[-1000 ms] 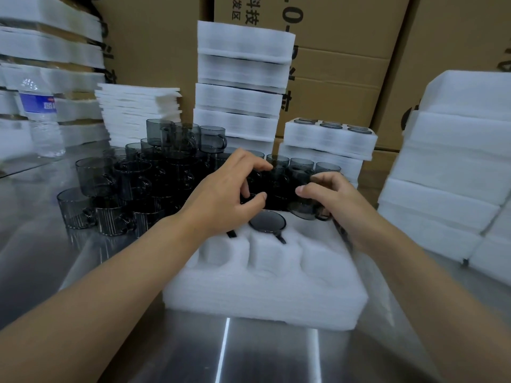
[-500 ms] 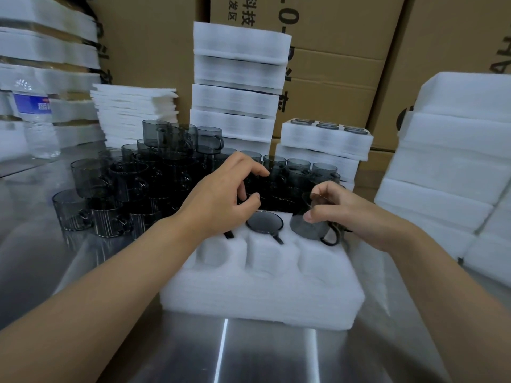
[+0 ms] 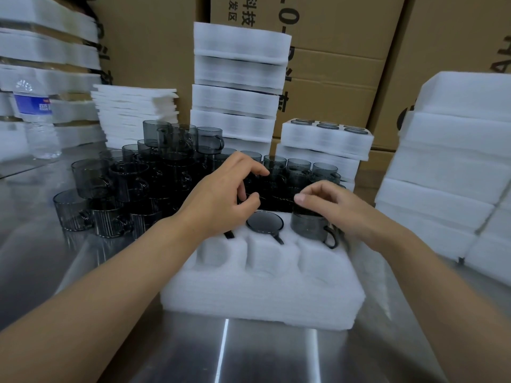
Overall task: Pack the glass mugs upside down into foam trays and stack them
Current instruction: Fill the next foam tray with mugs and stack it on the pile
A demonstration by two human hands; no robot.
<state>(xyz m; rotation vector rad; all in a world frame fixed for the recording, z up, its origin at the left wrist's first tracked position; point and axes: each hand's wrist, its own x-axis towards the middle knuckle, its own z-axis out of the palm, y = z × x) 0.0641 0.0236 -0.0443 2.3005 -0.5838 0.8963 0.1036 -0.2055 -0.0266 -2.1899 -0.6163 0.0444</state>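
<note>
Tabletop (image 3: pixel 41 258) bears a tray (image 3: pixel 262 299) beneath both grips: right grip (image 3: pixel 340 211) pinches an inverted mug (image 3: pixel 311 226); left grip (image 3: pixel 218 205), beside it, curled, hold unclear.

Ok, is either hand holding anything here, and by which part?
The right hand grips an upside-down glass mug by its upturned base, above the foam tray. The left hand curls over the tray; whether it holds anything cannot be told.

Smoky grey ribbed mugs (image 3: pixel 116 189) — white foam tray (image 3: pixel 265 294).
</note>
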